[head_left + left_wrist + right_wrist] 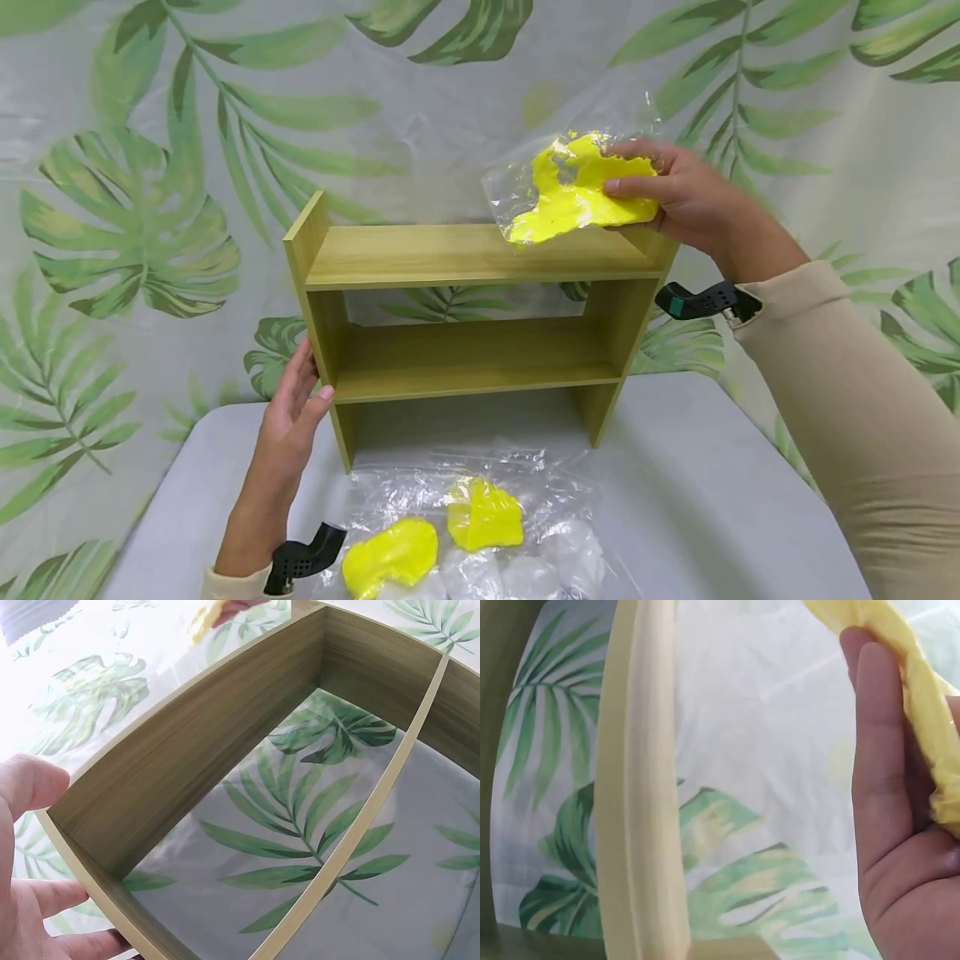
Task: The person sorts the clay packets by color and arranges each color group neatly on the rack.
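A small light-wood shelf rack [480,258] with two boards stands on the table. Above the right end of its upper board, my right hand [690,196] pinches a clear plastic bag with a flattened, soft, yellow clay-like mass [573,196] between thumb and fingers. In the right wrist view the yellow bag [907,645] lies against straight fingers [881,720]. My left hand [288,425] rests at the rack's left side panel [318,325], its fingers extended. The left wrist view has the thumb [34,784] and fingertips along the panel's edge.
In front of the rack, clear plastic bags hold yellow lumps [393,554] and several white lumps [573,554]. A grey-white table [720,467] bears everything. Behind hangs a leaf-patterned cloth [142,225]. Both wrists wear black straps [697,300].
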`<state>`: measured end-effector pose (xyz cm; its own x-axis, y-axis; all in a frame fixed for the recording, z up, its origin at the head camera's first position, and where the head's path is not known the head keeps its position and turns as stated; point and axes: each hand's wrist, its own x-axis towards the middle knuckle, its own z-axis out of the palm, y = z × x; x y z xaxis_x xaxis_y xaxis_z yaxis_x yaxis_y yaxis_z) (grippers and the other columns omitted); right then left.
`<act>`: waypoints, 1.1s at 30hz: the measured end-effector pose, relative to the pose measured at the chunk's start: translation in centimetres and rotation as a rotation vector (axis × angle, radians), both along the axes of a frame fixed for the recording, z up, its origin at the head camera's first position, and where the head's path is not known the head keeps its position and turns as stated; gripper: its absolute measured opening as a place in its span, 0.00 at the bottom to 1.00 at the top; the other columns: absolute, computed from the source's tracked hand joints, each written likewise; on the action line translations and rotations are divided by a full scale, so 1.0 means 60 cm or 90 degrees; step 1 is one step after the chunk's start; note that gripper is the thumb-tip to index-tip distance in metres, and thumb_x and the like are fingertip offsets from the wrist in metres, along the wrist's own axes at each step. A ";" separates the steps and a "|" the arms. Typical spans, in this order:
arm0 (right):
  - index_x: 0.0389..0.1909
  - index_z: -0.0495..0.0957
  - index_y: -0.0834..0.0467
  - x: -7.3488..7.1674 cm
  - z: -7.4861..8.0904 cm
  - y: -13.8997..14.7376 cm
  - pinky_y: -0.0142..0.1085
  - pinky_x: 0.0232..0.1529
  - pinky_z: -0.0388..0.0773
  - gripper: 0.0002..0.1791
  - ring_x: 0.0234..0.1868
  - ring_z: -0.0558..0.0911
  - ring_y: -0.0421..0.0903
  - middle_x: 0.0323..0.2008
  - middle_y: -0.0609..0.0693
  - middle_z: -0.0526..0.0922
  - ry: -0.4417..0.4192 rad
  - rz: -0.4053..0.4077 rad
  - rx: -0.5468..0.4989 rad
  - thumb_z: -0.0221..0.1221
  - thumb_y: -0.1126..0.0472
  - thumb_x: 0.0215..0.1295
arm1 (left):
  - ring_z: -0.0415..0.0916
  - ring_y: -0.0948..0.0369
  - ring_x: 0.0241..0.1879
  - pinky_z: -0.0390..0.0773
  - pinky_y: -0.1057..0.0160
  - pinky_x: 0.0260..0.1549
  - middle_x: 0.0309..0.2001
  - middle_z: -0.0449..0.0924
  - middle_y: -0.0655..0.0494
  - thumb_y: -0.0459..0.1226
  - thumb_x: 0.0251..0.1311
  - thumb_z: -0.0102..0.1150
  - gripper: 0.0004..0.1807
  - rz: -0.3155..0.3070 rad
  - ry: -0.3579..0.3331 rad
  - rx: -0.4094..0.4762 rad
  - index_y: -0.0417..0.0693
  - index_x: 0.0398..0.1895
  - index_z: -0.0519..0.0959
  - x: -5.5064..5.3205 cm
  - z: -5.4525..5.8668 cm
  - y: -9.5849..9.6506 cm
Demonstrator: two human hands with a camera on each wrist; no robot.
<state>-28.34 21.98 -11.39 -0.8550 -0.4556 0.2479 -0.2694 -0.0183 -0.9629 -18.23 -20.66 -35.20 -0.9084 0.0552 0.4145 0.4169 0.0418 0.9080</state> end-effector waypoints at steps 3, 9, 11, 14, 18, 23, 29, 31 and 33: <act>0.56 0.74 0.59 -0.013 -0.007 -0.006 0.42 0.37 0.82 0.18 0.41 0.80 0.50 0.53 0.58 0.69 -0.028 -0.026 0.025 0.57 0.70 0.66 | 0.43 0.54 0.74 0.49 0.47 0.66 0.76 0.46 0.54 0.35 0.72 0.44 0.35 -0.004 -0.007 0.004 0.63 0.77 0.45 0.001 -0.003 0.002; 0.67 0.68 0.56 -0.018 -0.012 -0.005 0.34 0.37 0.81 0.29 0.38 0.81 0.45 0.52 0.53 0.73 -0.041 -0.113 0.170 0.61 0.62 0.65 | 0.43 0.53 0.74 0.49 0.49 0.66 0.76 0.46 0.53 0.36 0.72 0.44 0.35 0.001 -0.012 0.004 0.62 0.77 0.44 0.000 -0.004 0.006; 0.70 0.64 0.57 -0.019 -0.012 -0.004 0.35 0.37 0.81 0.32 0.39 0.81 0.45 0.54 0.54 0.72 -0.051 -0.127 0.194 0.61 0.62 0.66 | 0.42 0.54 0.74 0.48 0.46 0.66 0.76 0.45 0.53 0.36 0.72 0.44 0.35 0.000 -0.008 0.003 0.62 0.77 0.44 -0.002 -0.003 0.006; 0.71 0.61 0.59 -0.021 -0.014 -0.006 0.39 0.42 0.81 0.33 0.42 0.81 0.46 0.56 0.55 0.69 -0.072 -0.137 0.196 0.59 0.63 0.67 | 0.41 0.54 0.74 0.45 0.41 0.65 0.76 0.44 0.54 0.36 0.72 0.44 0.36 -0.004 -0.004 0.003 0.62 0.77 0.43 -0.003 -0.002 0.005; 0.71 0.61 0.60 -0.024 -0.016 -0.010 0.39 0.41 0.81 0.32 0.39 0.81 0.43 0.51 0.52 0.74 -0.077 -0.181 0.247 0.58 0.62 0.68 | 0.41 0.53 0.74 0.45 0.39 0.65 0.76 0.45 0.53 0.36 0.72 0.45 0.36 -0.006 -0.002 0.003 0.62 0.77 0.44 -0.004 -0.002 0.004; 0.72 0.60 0.61 -0.026 -0.023 -0.016 0.33 0.36 0.78 0.34 0.35 0.77 0.39 0.49 0.49 0.74 -0.083 -0.235 0.333 0.59 0.59 0.68 | 0.41 0.53 0.74 0.45 0.39 0.65 0.76 0.44 0.51 0.36 0.72 0.45 0.36 -0.007 -0.015 0.007 0.62 0.77 0.43 -0.002 -0.003 0.003; 0.71 0.60 0.62 -0.028 -0.029 -0.027 0.32 0.32 0.75 0.34 0.30 0.71 0.40 0.54 0.54 0.68 -0.068 -0.274 0.416 0.59 0.56 0.68 | 0.41 0.53 0.74 0.45 0.38 0.64 0.76 0.44 0.51 0.36 0.72 0.44 0.36 -0.008 -0.013 0.008 0.62 0.77 0.43 -0.001 -0.002 0.003; 0.71 0.60 0.62 -0.030 -0.031 -0.031 0.34 0.30 0.72 0.35 0.28 0.68 0.42 0.59 0.57 0.67 -0.049 -0.294 0.460 0.59 0.55 0.67 | 0.41 0.53 0.74 0.45 0.39 0.65 0.76 0.45 0.52 0.36 0.72 0.45 0.36 -0.007 -0.015 0.009 0.62 0.77 0.43 -0.001 -0.002 0.003; 0.70 0.63 0.64 -0.031 -0.033 -0.035 0.37 0.30 0.70 0.35 0.28 0.66 0.44 0.60 0.59 0.67 -0.028 -0.323 0.496 0.60 0.54 0.66 | 0.41 0.53 0.74 0.45 0.39 0.65 0.76 0.45 0.52 0.36 0.72 0.45 0.36 -0.006 -0.017 0.010 0.62 0.77 0.44 -0.001 -0.002 0.002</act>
